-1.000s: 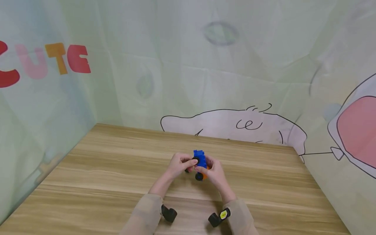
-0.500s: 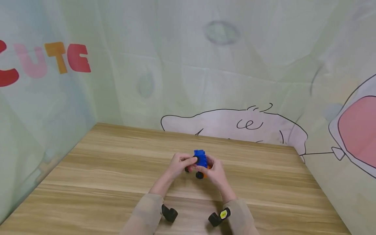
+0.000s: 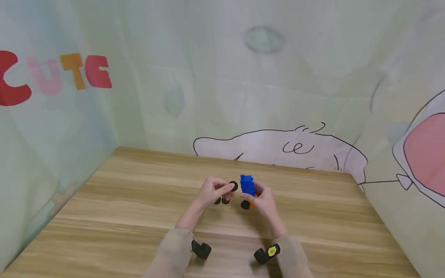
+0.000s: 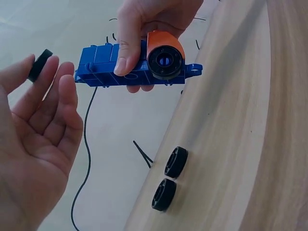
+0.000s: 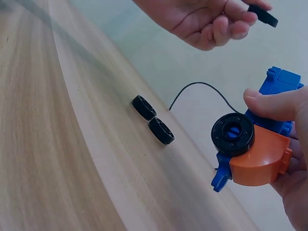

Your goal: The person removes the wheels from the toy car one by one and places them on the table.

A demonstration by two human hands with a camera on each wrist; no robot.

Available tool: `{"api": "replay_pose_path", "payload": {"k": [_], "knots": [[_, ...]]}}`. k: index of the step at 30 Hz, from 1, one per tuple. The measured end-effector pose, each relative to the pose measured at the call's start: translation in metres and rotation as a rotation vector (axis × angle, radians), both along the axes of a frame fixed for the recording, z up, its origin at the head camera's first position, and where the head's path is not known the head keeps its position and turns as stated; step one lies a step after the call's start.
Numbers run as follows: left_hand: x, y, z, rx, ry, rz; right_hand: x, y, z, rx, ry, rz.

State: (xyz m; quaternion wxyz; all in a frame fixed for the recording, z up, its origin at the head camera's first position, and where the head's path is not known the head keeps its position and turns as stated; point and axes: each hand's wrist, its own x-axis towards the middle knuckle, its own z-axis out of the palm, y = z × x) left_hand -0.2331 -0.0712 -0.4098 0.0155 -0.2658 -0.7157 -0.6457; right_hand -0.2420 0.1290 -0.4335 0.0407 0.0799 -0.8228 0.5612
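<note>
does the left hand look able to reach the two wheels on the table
Probably yes: the left hand is close to the two loose wheels, and nothing seems to cover them. But it pinches another wheel, so it may need to put that down first.

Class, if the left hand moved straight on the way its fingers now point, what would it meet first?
Probably the blue part of the toy held by the right hand; the wheel pinched in the left hand would likely touch it first, though depth is unclear.
</note>
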Motion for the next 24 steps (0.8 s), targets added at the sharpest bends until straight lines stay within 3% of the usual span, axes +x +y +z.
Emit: {"api": "replay_pose_path", "payload": {"k": [13,24], "knots": [[-0.0032,-0.0005,-0.0059,-0.083,-0.069,0.097,-0.0007,0.0003,-0.0029,0.02,-0.022,0.005],[-0.0072,-0.0084,-0.0081,-0.124,-0.143,0.232,-0.0003,-0.0034,-0.0039,-0.001,-0.03,0.02]]}}
